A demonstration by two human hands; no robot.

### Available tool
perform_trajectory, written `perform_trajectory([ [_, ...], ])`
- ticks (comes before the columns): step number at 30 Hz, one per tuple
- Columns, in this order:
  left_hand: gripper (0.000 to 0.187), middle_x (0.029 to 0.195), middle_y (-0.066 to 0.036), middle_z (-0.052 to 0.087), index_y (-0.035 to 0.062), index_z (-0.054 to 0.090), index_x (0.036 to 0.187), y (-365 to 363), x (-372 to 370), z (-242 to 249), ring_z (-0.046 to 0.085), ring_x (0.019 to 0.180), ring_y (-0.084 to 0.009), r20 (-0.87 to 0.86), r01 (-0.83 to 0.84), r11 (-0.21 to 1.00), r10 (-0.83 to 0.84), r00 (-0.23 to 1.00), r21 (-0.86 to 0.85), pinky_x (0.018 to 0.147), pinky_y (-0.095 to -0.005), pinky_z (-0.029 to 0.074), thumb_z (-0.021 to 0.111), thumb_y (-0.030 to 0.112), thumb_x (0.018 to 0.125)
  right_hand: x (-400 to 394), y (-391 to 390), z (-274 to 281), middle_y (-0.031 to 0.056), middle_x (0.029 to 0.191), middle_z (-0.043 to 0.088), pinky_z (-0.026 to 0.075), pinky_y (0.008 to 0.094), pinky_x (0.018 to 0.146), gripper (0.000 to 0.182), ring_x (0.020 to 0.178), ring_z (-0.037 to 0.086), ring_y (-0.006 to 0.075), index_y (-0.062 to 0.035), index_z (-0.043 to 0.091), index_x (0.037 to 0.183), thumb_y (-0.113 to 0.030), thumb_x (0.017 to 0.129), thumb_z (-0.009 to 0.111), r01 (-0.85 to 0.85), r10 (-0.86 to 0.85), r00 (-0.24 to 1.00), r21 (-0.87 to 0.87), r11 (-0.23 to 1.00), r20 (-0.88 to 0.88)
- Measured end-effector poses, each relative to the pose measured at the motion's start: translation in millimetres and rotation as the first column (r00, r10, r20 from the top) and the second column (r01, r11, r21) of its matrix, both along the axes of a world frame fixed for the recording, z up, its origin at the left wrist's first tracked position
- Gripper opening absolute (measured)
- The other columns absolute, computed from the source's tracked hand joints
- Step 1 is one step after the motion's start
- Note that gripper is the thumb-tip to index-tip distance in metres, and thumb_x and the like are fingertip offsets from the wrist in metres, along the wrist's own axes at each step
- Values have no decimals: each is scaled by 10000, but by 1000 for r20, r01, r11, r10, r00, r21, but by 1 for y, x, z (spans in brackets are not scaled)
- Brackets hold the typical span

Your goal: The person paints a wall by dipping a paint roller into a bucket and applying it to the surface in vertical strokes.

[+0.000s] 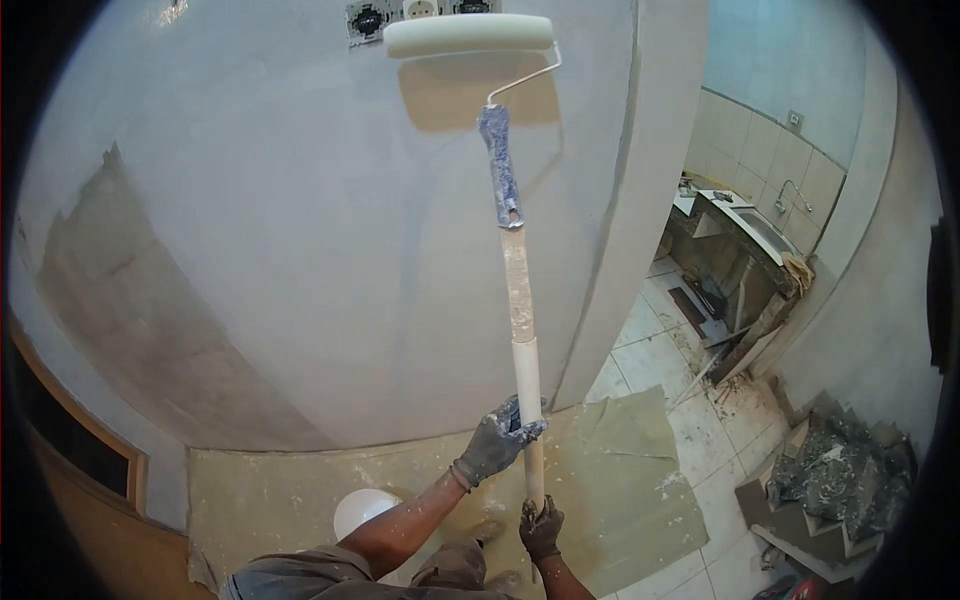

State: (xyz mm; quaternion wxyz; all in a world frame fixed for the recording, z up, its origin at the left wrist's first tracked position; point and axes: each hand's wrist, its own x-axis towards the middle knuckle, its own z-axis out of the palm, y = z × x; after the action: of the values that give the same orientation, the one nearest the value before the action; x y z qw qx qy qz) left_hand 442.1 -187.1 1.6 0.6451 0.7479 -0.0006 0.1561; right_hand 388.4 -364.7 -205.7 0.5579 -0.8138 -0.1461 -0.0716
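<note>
A paint roller with a white sleeve (pixel 468 36) is raised in front of the wall near the top of the view and casts a shadow below it. Its bent wire frame runs into a paint-smeared blue handle (pixel 500 165), fixed to a long pale pole (pixel 525 370). My left hand (pixel 493 442), in a dark paint-stained glove, is wrapped round the pole's lower part. Lower down, near the pole's bottom end, my gloved right hand (pixel 541 527) also grips it. Whether the sleeve touches the wall is hard to tell.
Uncovered wall sockets (pixel 420 10) sit behind the roller. The wall has a darker brownish patch (pixel 150 300) at left. A white bucket (pixel 362 512) stands by my feet on a floor sheet (pixel 640 480). Rightward are a sink counter (pixel 755 225) and a box with dark plastic (pixel 840 480).
</note>
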Motion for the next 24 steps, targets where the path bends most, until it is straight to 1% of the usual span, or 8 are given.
perform_trajectory([
  [3,393,1127,-70,657,7,578,1275,-1,4,-12,643,971,-128,12,34,993,-35,999,114,832,-322,549,667,205,948,4,-5,-17,186,567,546,449,426,491,268,508,593,393,-19,549,816,-245,898,665,-11,12,1000,-48,999,20],
  [5,424,1107,-83,662,10,578,1271,3,26,-37,629,917,-120,340,-149,888,-9,940,435,809,-323,553,683,246,935,12,-5,-12,72,555,547,435,321,473,256,486,559,153,-20,532,809,-216,967,578,-26,29,998,-46,999,59],
  [7,422,1080,-90,662,11,581,1264,6,34,-50,603,899,-106,349,-165,851,-22,937,498,796,-325,550,700,233,927,16,-9,-14,25,568,532,428,293,474,236,504,530,110,-24,525,828,-200,979,567,-70,70,996,2,998,-60],
  [9,393,1050,-57,659,18,588,1256,-2,37,-35,588,903,-96,79,17,994,-25,997,107,815,-320,540,705,193,923,29,-19,-23,-3,588,519,426,268,480,205,519,502,81,-33,525,854,-186,984,564,-104,106,984,24,994,-145],
  [11,387,1034,-41,654,22,589,1255,-10,37,-45,578,905,-89,-14,21,1000,-21,1000,0,822,-312,533,707,177,921,25,-28,-31,130,575,516,419,353,492,263,503,526,206,17,547,842,-209,963,603,-77,100,967,108,991,-235],
  [12,382,1018,-25,650,25,589,1255,-14,39,-43,568,907,-81,-67,30,997,-34,997,-65,829,-305,525,709,162,919,23,-34,-33,101,577,520,419,342,491,253,510,522,179,12,550,852,-209,965,597,-76,96,964,89,993,-246],
  [18,388,1020,-51,658,30,581,1232,-15,35,-89,589,908,-113,-312,75,932,-194,930,-355,845,-305,519,715,189,905,-11,-45,-34,40,592,541,410,314,487,231,511,501,132,-11,557,872,-219,960,602,-46,75,880,73,996,-469],
  [24,406,1041,-20,645,15,571,1262,-48,-18,-158,579,964,-103,-430,37,902,-241,870,-431,882,-290,503,715,160,911,-77,-91,-79,124,594,560,428,360,514,262,523,548,207,12,570,890,-239,940,630,-103,32,833,-98,990,-553],
])
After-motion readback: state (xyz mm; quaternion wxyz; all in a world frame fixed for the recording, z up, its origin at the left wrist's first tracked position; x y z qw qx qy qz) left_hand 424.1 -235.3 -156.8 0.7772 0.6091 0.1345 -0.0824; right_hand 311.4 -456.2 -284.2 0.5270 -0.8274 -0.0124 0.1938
